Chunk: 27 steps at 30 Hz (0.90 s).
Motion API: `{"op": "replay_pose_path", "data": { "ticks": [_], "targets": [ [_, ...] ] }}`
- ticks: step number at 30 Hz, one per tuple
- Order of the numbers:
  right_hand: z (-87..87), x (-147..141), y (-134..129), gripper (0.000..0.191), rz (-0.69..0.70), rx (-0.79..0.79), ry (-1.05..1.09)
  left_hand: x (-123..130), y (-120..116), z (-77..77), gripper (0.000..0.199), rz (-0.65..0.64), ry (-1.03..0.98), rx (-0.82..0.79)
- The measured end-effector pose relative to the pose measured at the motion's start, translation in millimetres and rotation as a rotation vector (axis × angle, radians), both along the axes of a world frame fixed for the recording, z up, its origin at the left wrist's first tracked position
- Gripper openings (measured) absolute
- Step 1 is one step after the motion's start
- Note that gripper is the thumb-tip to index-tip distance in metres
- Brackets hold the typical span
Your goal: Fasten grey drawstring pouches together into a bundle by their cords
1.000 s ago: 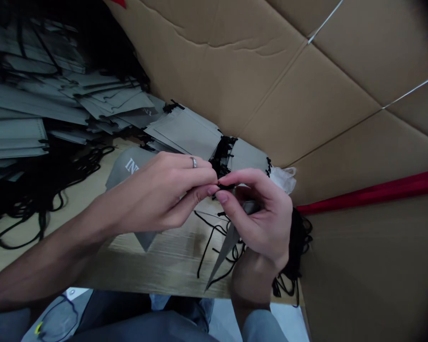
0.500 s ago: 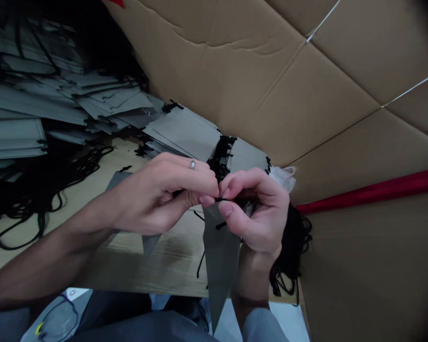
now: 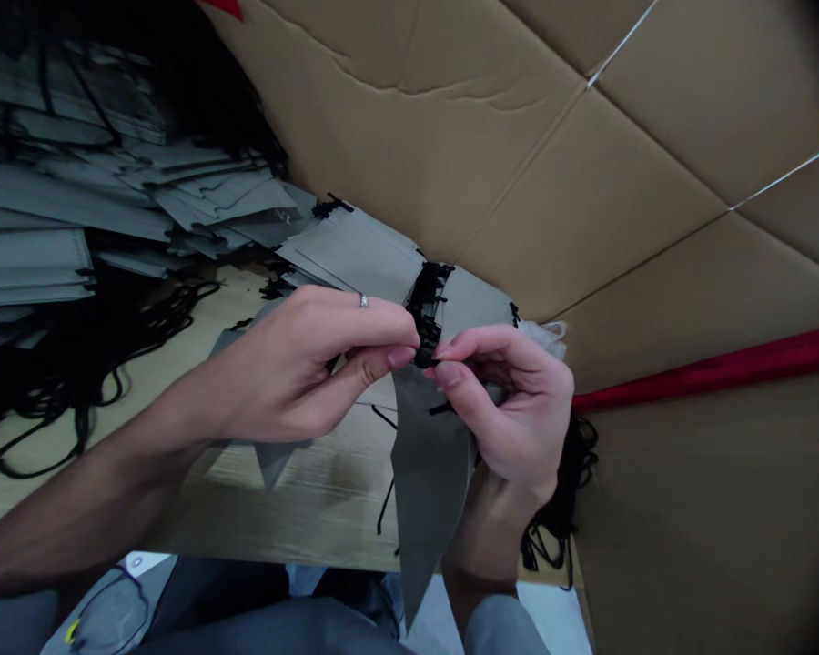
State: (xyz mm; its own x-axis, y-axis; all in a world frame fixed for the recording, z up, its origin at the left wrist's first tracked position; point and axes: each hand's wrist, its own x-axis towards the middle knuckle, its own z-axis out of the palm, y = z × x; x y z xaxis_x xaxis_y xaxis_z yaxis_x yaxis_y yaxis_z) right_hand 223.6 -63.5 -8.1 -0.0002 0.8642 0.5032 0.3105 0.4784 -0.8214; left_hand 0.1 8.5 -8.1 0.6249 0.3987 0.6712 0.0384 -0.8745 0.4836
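Observation:
My left hand (image 3: pixel 307 364), a ring on one finger, is closed with thumb and forefinger pinched at a thin black cord (image 3: pixel 431 363). Close by on the right, my right hand (image 3: pixel 519 409) pinches the same cord between thumb and fingertip. Dark cord tufts behind make the short stretch between the hands hard to follow. Below the fingers hangs a grey flat piece (image 3: pixel 427 473), like a paper bag or card, with a black cord end sticking out near its top. It partly covers my right wrist.
Behind my hands lie stacked grey pieces (image 3: pixel 355 250) with black knotted ends. More grey pieces (image 3: pixel 47 196) pile up at the left, beside loose black cords (image 3: pixel 150 323). A cardboard wall (image 3: pixel 505 155) rises at the back and right, crossed by a red strip (image 3: pixel 723 367).
My hands have drawn slightly apart, the right one shifting a little rightward. The hanging grey piece has turned to show more of its face.

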Motion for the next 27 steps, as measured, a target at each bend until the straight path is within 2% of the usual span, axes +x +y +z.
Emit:
{"op": "replay_pose_path", "data": {
  "ticks": [7,10,15,18,27],
  "targets": [
    [2.2,-1.2,-0.3,0.006,-0.041,0.027,-0.022,-2.8,6.3,-3.4,0.023,0.038,0.008,0.03],
    [2.8,0.2,0.3,0.006,-0.04,0.027,-0.044,-4.2,5.1,-0.9,0.023,0.041,0.014,-0.03],
    [0.4,-5.7,2.6,0.004,-0.128,0.055,-0.056,-3.2,1.7,1.7,0.026,0.013,0.062,-0.116],
    [-1.9,-12.7,2.4,0.006,-0.139,0.061,-0.013,-0.6,3.2,-1.9,0.024,-0.032,0.057,-0.111],
    [-5.7,-19.1,1.2,0.007,-0.186,0.044,0.024,4.7,3.9,-6.7,0.02,-0.037,0.026,-0.046]
  ]
}}
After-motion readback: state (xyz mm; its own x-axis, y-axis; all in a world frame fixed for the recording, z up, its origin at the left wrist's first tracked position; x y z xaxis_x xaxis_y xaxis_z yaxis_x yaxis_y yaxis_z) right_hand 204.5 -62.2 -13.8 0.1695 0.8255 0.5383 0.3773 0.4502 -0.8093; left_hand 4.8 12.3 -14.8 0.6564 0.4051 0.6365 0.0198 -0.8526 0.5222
